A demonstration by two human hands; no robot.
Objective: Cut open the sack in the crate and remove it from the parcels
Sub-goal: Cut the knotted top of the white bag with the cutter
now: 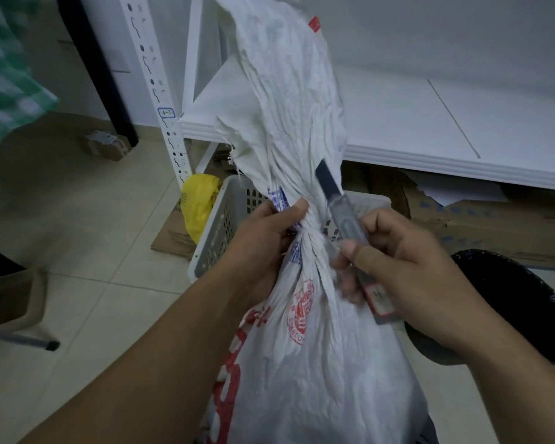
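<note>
Knife at the tied neck of the sack

The sack (318, 363) stands tall, from 6 o'clock up to 12, in the crate (218, 229). The left hand (263, 248) squeezes its tied neck from 9 o'clock. The right hand (407, 267), at 3 o'clock, holds the knife (343, 213), blade pointing up, beside the neck.
</note>
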